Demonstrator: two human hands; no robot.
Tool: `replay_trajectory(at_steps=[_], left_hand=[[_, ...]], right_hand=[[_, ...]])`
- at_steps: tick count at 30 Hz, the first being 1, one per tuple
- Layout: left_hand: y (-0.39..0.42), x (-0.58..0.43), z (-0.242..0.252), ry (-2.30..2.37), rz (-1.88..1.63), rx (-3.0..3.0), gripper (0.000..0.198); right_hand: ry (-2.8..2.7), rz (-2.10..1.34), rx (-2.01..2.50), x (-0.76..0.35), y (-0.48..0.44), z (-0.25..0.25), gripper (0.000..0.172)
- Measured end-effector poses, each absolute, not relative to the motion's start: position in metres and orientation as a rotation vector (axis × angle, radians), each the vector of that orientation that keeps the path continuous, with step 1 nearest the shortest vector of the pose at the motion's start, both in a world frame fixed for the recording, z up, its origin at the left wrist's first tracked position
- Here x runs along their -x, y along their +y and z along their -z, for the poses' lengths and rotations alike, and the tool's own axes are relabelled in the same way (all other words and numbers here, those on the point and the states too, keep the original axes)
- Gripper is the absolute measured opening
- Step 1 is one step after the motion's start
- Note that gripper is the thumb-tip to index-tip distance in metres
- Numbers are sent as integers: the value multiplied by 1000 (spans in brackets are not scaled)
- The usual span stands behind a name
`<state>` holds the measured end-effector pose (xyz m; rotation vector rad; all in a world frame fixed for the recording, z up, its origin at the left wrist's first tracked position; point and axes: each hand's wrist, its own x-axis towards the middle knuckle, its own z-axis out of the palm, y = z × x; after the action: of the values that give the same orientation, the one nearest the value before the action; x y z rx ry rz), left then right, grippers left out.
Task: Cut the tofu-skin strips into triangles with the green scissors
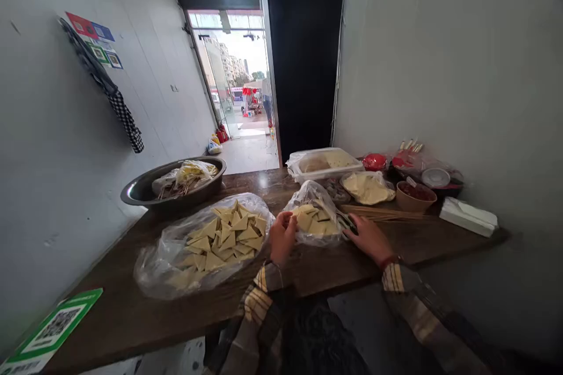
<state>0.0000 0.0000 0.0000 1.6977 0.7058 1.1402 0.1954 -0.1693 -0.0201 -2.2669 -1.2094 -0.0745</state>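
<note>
My left hand [282, 238] is at the left edge of a small clear plastic bag [313, 192], its thumb and fingers curled together in a pinch; what they hold is hidden. Pale yellow, flat cut pieces [314, 224] that look like tofu sheet lie in that bag. On the bag's right side, my right hand [373, 240] has its thumb and fingers closed around something dark green and thin, too small to make out. Left of my hands, a larger open plastic bag [165, 255] holds a heap of pale yellow triangles [229, 234].
A dark oval basin [132, 194] with bagged skewers stands back left. Behind my hands are a lidded white tub [325, 164], a bag of pale food [368, 187], wooden sticks [387, 212], a bowl of red stuff [416, 196] and a tissue pack [468, 217]. A QR-code card [59, 325] lies front left.
</note>
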Motion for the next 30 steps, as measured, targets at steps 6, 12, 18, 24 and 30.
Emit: replay_trajectory(at_steps=[6,12,18,24,30], left_hand=[[6,-5,8,804,-1120,-1773,26],[11,-5,10,886,-1170,-1983,21],[5,-10,6,891,-1057,-2259,27],[-4,-18,3,938,-945,-2367,40],[-13,-17,1,949,-925,-2290,13]], right_hand=[[-1136,-156,2375,-196,-164,5,51],[-1032,-319,2185,-208,-183,6,39],[-836,-367,1836,-201,-221,21,60],[-756,-421,1465,-170,-249,6,76],[-682,-613,1288,-147,-246,-5,74]])
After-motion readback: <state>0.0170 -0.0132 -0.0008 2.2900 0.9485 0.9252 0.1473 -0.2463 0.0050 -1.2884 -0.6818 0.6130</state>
